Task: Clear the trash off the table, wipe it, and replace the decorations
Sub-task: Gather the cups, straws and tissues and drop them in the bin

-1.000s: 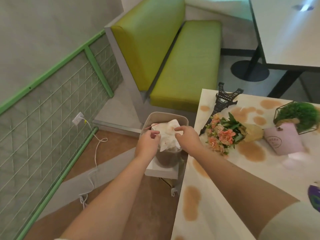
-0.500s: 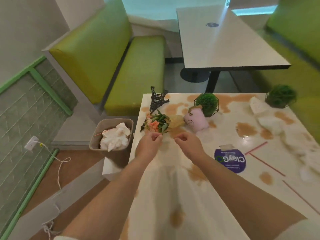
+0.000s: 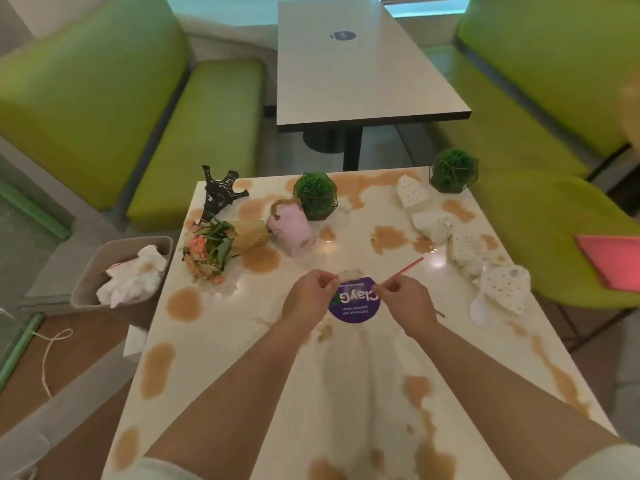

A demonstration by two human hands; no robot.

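Observation:
The white table (image 3: 242,341) is blotched with brown spills. My left hand (image 3: 310,296) pinches a small pale paper scrap (image 3: 349,273) just above a round purple sticker (image 3: 353,303). My right hand (image 3: 405,299) pinches a thin red straw (image 3: 412,265) that slants up to the right. Several crumpled dotted napkins (image 3: 502,289) lie along the right side. A black tower model (image 3: 220,194), a flower bunch (image 3: 207,251), a tipped pink pot (image 3: 292,230) and two green ball plants (image 3: 316,195) (image 3: 453,171) sit at the far side.
A grey trash bin (image 3: 86,278) holding stained napkins stands on the floor left of the table. Green benches (image 3: 194,140) flank a second table (image 3: 353,74) beyond. A red folder (image 3: 613,261) lies on the green chair at right. A cord trails on the floor.
My view swung from the bin to the table. Both hands left the napkins in the bin and moved to the table's middle, where they took hold of the scrap and the straw.

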